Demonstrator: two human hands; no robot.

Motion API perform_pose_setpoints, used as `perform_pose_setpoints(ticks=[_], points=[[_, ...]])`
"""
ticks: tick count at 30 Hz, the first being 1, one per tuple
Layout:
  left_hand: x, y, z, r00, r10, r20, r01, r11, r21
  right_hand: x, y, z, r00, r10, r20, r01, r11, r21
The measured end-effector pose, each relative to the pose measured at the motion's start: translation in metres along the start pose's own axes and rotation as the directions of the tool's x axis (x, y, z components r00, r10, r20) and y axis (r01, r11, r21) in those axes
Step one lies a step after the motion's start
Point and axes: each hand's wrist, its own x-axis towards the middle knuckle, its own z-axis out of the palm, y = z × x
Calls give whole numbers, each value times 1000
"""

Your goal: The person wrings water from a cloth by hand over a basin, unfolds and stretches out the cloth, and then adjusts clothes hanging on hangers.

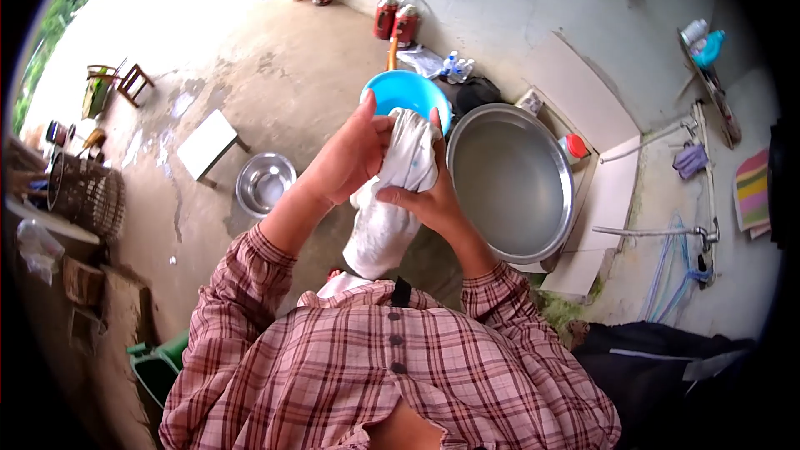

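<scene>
A bunched white cloth hangs in front of my chest, its lower part wider and marked with faint grey smudges. My left hand has its thumb raised and its fingers curled on the cloth's upper left side. On the cloth's right side, my right hand grips it, thumb across the front. Just beyond the hands is a blue basin, partly hidden by the cloth. A large metal basin of cloudy water stands to the right of my right hand.
A small steel bowl and a white-topped stool stand on the floor at left. Red flasks are by the far wall. Taps and a red-lidded jar are at right. A green bin is at lower left.
</scene>
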Motion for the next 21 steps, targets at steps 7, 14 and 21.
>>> perform_pose_setpoints(ticks=[7, 14, 21], points=[[46, -15, -22, 986, 70, 150, 0, 908, -420, -14, -6, -23, 951, -41, -307, -139, 828, -543], [50, -44, -50, 984, -18, 175, 82, 927, -366, -7, -11, -17, 909, 15, -416, -103, 976, -190], [45, -115, -90, 861, -420, 287, 464, 879, -105, 55, 3, 32, 944, 253, -213, -239, 967, 90]])
